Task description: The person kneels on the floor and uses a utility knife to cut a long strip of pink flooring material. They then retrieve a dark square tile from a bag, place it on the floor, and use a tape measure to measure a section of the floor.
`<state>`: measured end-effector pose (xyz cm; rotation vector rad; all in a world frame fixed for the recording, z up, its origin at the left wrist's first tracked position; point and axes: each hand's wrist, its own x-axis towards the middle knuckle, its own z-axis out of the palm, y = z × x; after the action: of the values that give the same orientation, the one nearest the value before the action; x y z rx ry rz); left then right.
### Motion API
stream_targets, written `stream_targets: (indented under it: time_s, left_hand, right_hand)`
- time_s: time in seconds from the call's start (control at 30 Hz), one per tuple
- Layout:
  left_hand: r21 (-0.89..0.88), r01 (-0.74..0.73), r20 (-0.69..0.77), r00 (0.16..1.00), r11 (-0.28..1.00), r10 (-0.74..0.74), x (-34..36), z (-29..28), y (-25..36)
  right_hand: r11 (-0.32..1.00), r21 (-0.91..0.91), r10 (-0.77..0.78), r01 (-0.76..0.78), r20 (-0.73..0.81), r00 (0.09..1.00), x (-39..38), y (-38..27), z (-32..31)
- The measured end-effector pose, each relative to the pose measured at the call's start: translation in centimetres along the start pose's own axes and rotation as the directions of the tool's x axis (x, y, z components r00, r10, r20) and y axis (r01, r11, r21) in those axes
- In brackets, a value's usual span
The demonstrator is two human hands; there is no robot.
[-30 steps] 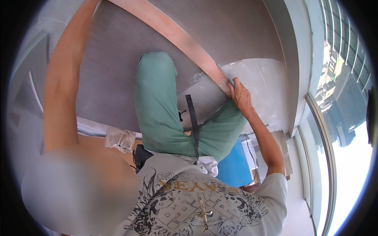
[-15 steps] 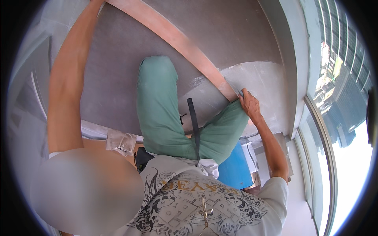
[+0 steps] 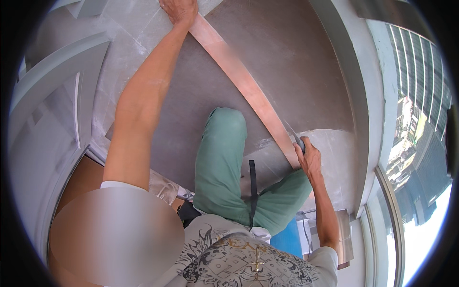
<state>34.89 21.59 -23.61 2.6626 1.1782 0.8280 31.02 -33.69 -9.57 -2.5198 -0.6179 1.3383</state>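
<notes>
A long pale wooden strip (image 3: 239, 76) lies diagonally across a dark grey floor sheet (image 3: 296, 71). My left hand (image 3: 179, 9) is stretched out and presses flat on the strip's far end at the top of the view. At the strip's near end my right hand (image 3: 310, 160) is closed around a small grey cutting tool (image 3: 297, 139), whose tip sits against the strip's right edge. My knee in green trousers (image 3: 224, 143) rests on the sheet just left of the strip.
A pale wall base and sill (image 3: 354, 71) border the sheet on the right, with a large window (image 3: 420, 143) beyond. A blue object (image 3: 287, 239) and a flat metal piece (image 3: 345, 234) lie by my right hip. A pale door frame (image 3: 48, 119) stands left.
My right hand has slid with the tool down along the strip toward its near end. The view has tilted, so my left hand on the far end now shows.
</notes>
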Motion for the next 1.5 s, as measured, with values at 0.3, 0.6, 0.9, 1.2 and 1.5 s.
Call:
stream_targets:
  time_s: [0.3,0.6,0.9,1.2,1.5]
  left_hand:
    - [-0.018,0.030,0.055,0.998,0.999,-0.029,0.3,0.1,0.5]
    - [-0.019,-0.031,-0.032,0.999,0.999,0.030,0.0,0.4,-0.1]
    - [-0.052,-0.017,-0.008,1.000,0.999,0.017,0.2,0.1,0.2]
    - [-0.058,-0.028,-0.028,0.999,0.998,0.026,0.0,0.1,0.2]
    - [-0.042,-0.027,-0.037,0.999,0.999,0.025,0.0,0.3,0.4]
  right_hand:
    - [0.959,0.111,-0.239,0.262,-0.186,0.953,17.7,-19.8,-1.6]
    - [0.914,0.095,-0.363,0.393,-0.236,0.901,21.9,-24.1,-0.8]
    - [0.912,0.078,-0.376,0.402,-0.231,0.897,22.9,-25.0,-1.3]
    - [0.926,0.076,-0.352,0.369,-0.174,0.920,22.7,-25.0,-1.3]
    - [0.911,-0.071,-0.411,0.406,-0.230,0.882,22.9,-25.0,-0.5]
